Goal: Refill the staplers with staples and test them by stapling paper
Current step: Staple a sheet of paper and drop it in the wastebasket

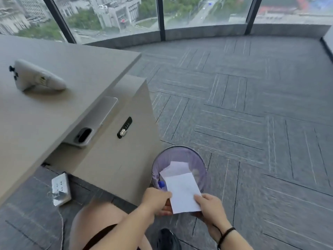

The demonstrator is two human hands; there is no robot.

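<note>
Both hands pinch the folded white paper slip [182, 193], left hand [156, 199] and right hand [210, 206] gripping its near corners; long axis points away, hanging right over the purple mesh wastebasket [201, 165]

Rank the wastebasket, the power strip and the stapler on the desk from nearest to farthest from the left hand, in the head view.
From the left hand:
1. Wastebasket, just beyond it on the floor.
2. Power strip, on the floor to the left, under the desk edge.
3. Stapler, up on the desk, far left.

both hands, left [156, 198] and right [209, 204], close together, each grip pinched shut.
</note>
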